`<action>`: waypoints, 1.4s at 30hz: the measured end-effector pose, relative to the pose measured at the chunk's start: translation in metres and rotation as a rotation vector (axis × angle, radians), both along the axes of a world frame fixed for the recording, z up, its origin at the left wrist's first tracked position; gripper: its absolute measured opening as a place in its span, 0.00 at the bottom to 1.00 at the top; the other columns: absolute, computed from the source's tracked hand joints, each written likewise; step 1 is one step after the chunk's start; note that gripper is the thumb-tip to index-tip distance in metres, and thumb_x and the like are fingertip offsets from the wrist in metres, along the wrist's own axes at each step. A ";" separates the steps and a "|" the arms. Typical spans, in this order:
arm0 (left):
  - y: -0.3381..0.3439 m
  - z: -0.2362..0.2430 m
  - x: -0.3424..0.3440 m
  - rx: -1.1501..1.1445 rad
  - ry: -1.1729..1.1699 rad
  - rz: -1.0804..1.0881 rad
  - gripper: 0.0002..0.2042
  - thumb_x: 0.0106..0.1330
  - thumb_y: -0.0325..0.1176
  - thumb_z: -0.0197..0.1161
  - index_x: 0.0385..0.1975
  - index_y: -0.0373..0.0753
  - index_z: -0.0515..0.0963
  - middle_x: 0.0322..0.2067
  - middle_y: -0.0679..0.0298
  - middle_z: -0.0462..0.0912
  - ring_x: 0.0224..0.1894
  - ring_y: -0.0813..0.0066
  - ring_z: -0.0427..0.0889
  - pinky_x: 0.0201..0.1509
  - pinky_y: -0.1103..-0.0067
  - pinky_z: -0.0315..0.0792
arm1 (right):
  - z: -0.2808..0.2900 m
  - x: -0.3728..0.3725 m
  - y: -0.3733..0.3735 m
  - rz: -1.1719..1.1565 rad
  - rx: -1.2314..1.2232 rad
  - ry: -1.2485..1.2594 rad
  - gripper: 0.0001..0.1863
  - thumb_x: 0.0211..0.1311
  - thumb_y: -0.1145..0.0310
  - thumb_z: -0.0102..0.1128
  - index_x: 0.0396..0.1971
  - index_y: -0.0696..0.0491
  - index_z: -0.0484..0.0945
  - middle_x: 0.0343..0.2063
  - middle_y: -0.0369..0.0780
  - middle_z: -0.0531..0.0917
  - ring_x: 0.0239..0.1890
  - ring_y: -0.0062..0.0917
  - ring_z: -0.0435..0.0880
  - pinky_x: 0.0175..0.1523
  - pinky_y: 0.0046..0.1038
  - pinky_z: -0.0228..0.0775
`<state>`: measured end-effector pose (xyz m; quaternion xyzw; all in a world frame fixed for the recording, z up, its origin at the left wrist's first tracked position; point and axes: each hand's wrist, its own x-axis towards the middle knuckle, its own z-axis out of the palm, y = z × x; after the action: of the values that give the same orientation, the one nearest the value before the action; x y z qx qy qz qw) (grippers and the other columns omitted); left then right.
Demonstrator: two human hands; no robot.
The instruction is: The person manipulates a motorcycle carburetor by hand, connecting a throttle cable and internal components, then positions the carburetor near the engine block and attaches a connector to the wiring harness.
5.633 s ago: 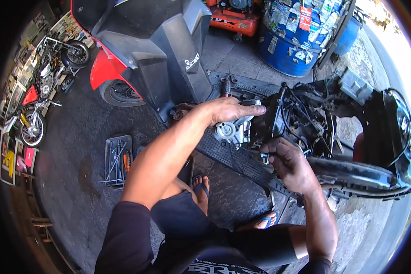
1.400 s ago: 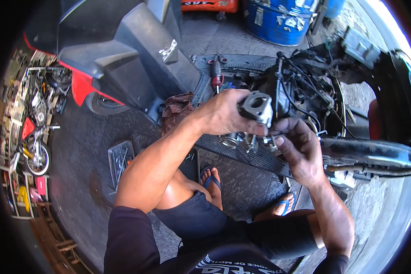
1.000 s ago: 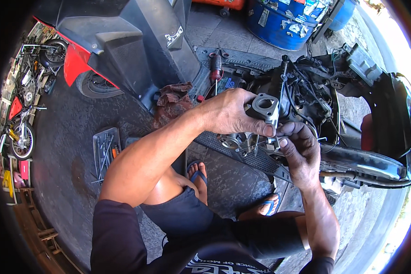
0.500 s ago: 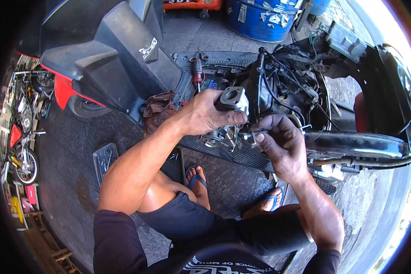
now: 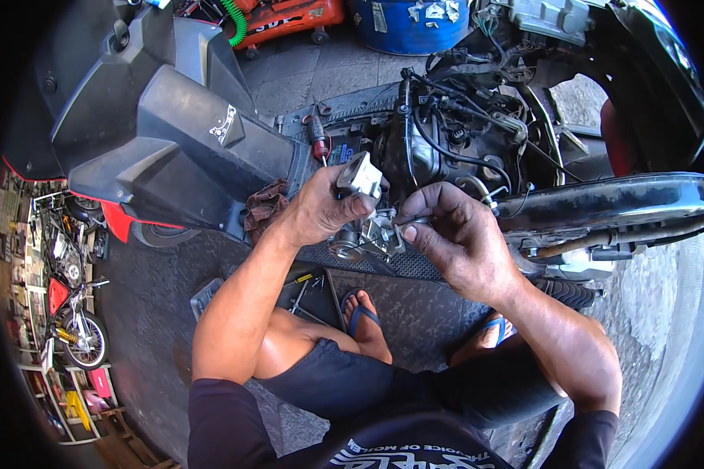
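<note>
Close to the open scooter engine (image 5: 430, 148), my left hand (image 5: 325, 207) is wrapped around a silver metal body with a square flange (image 5: 360, 177). Beneath it hangs a metal assembly with levers and a round end (image 5: 368, 238), resembling a throttle body; whether the two are joined is hidden. My right hand (image 5: 465, 246) is at its right side, thumb and forefinger closed on a small, thin metal piece (image 5: 411, 230). Its exact kind is too small to tell. Both hands have dark smudges on the fingers.
A red-handled screwdriver (image 5: 318, 139) and a reddish rag (image 5: 266, 202) lie beyond my left arm. Dark scooter panels (image 5: 188, 133) stand left, a rear wheel (image 5: 610, 205) right. By my foot is a tool tray (image 5: 314, 301). Farther back are a blue drum (image 5: 411, 31) and an orange compressor (image 5: 297, 23).
The view has shifted. My left hand has tilted the silver body, so its flange hole no longer faces me. My right hand still pinches at the assembly's side.
</note>
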<state>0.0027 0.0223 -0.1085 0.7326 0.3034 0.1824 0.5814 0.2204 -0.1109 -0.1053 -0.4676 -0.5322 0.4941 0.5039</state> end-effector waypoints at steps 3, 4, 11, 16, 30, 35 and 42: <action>-0.001 0.002 0.005 0.005 0.023 -0.016 0.51 0.47 0.81 0.68 0.52 0.33 0.81 0.35 0.72 0.81 0.40 0.82 0.79 0.44 0.80 0.73 | 0.007 0.002 -0.001 0.009 -0.029 -0.021 0.09 0.69 0.77 0.64 0.46 0.61 0.78 0.40 0.40 0.85 0.46 0.21 0.83 0.53 0.28 0.76; -0.002 0.002 0.005 0.011 -0.015 -0.011 0.49 0.48 0.78 0.71 0.53 0.33 0.81 0.34 0.73 0.81 0.39 0.83 0.79 0.44 0.80 0.73 | 0.008 0.002 -0.001 0.014 -0.033 -0.028 0.09 0.69 0.77 0.64 0.46 0.61 0.78 0.40 0.40 0.85 0.46 0.20 0.83 0.54 0.27 0.76; -0.008 0.012 0.005 -0.008 -0.013 0.064 0.37 0.52 0.65 0.80 0.47 0.36 0.82 0.36 0.69 0.84 0.40 0.81 0.81 0.47 0.78 0.76 | 0.007 0.002 -0.003 0.033 -0.069 0.056 0.10 0.70 0.79 0.63 0.48 0.61 0.77 0.41 0.37 0.83 0.46 0.17 0.81 0.54 0.25 0.74; -0.014 0.017 0.008 0.026 -0.038 0.065 0.35 0.52 0.61 0.82 0.46 0.36 0.80 0.36 0.68 0.85 0.39 0.80 0.82 0.46 0.77 0.77 | 0.004 0.002 -0.006 0.006 -0.061 0.113 0.09 0.71 0.80 0.63 0.48 0.60 0.77 0.42 0.36 0.84 0.46 0.16 0.80 0.55 0.23 0.73; 0.002 0.007 -0.019 -0.440 0.208 -0.060 0.37 0.72 0.71 0.54 0.48 0.35 0.83 0.35 0.61 0.86 0.38 0.75 0.86 0.45 0.77 0.80 | -0.004 0.004 -0.006 0.022 -0.005 0.123 0.09 0.72 0.81 0.61 0.49 0.59 0.77 0.45 0.36 0.83 0.49 0.16 0.80 0.58 0.23 0.72; -0.006 -0.011 -0.016 -0.886 0.205 -0.124 0.30 0.75 0.67 0.54 0.41 0.41 0.83 0.31 0.70 0.85 0.29 0.82 0.84 0.34 0.79 0.81 | 0.000 0.003 -0.009 0.032 -0.006 0.075 0.08 0.74 0.80 0.59 0.49 0.59 0.77 0.45 0.36 0.83 0.49 0.16 0.80 0.58 0.24 0.72; -0.011 -0.047 -0.009 -1.207 0.116 -0.251 0.31 0.75 0.65 0.54 0.45 0.37 0.83 0.33 0.54 0.88 0.35 0.59 0.90 0.45 0.58 0.85 | 0.015 0.020 -0.009 0.191 0.339 -0.522 0.20 0.58 0.86 0.64 0.51 0.58 0.77 0.48 0.48 0.82 0.54 0.46 0.84 0.58 0.39 0.77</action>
<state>-0.0059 0.0117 -0.1558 0.3131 0.2957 -0.1312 0.8929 0.2402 -0.1195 -0.0907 -0.4361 -0.7596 0.3068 0.3725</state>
